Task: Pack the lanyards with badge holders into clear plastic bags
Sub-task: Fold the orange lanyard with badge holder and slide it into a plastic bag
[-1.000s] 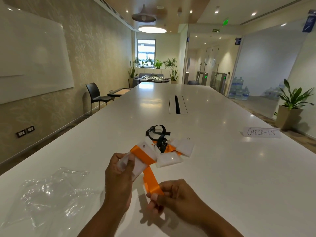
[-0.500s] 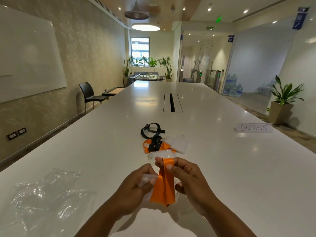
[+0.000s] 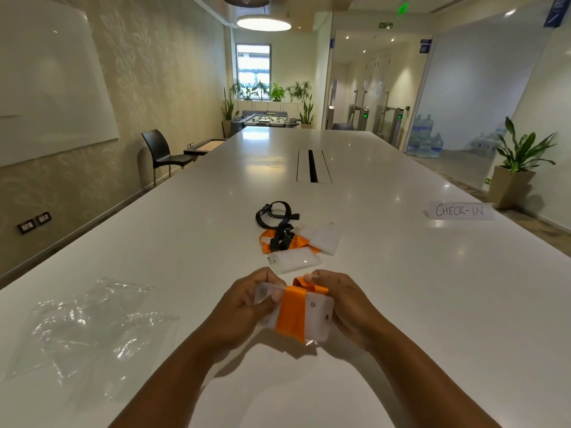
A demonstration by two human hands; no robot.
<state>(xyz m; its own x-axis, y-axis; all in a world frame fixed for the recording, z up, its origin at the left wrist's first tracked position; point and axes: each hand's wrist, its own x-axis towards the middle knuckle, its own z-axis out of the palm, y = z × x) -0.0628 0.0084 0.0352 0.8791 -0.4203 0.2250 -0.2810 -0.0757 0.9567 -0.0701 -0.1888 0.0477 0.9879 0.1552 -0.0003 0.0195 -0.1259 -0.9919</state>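
Observation:
Both hands hold one frosted badge holder (image 3: 319, 319) just above the white table (image 3: 432, 304), with its orange lanyard (image 3: 292, 313) wound across the middle. My left hand (image 3: 244, 307) grips the holder's left end. My right hand (image 3: 349, 304) grips the right end, its fingertips on the orange strap at the top. Beyond my hands lie a black lanyard (image 3: 276, 217), another orange lanyard (image 3: 267, 242) and two more badge holders (image 3: 293, 260) (image 3: 324, 239) in a small heap. Crumpled clear plastic bags (image 3: 89, 325) lie on the table to the left.
A paper sign reading CHECK-IN (image 3: 459, 210) stands at the right. A cable slot (image 3: 312, 166) runs down the table's middle. A black chair (image 3: 160, 152) stands by the left wall and a potted plant (image 3: 516, 168) on the floor at the right.
The orange strap hung loose from my hands before; now it is wrapped around the badge holder, and both hands have closed on the holder's ends.

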